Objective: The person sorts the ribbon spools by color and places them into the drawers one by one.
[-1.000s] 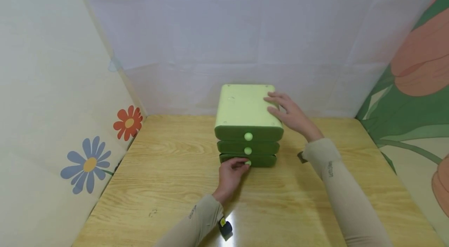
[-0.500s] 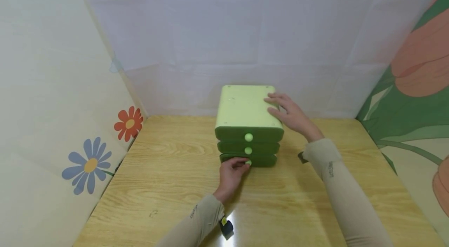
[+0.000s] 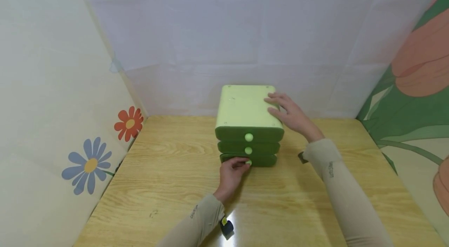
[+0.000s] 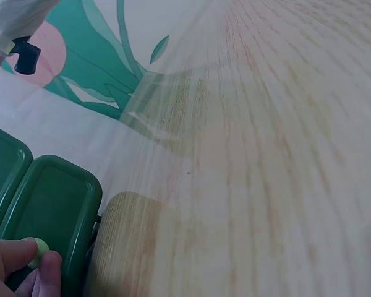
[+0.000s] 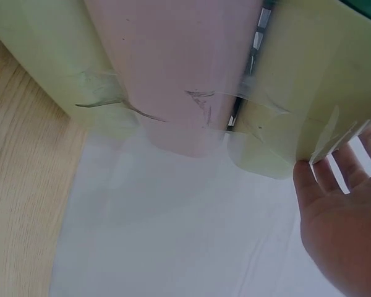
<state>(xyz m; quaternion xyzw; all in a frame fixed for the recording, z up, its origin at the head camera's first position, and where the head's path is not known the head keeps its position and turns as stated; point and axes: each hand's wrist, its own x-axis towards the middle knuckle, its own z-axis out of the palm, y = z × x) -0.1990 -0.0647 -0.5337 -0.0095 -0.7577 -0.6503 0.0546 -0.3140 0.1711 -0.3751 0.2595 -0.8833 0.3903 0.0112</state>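
A small three-tier drawer cabinet (image 3: pixel 245 104), pale green on top with dark green drawer fronts, stands on the table in the head view. Low at its front, my left hand (image 3: pixel 231 177) pinches the round light green knob (image 3: pixel 248 162) of the bottom drawer (image 3: pixel 264 161). Thumb and finger meet around that knob in the left wrist view, at the drawer front (image 4: pixel 52 204). My right hand (image 3: pixel 292 114) rests with extended fingers on the cabinet's upper right edge. In the right wrist view its fingertips touch the yellow-green side panel (image 5: pixel 309 74), beside a pink panel (image 5: pixel 179 62).
The wood-grain table (image 3: pixel 168 184) spreads around the cabinet. Close behind the cabinet hangs a white cloth backdrop (image 3: pixel 210 32). Flower-printed panels stand at the left (image 3: pixel 42 95) and right (image 3: pixel 417 122). Clear tape crosses the cabinet's side panels.
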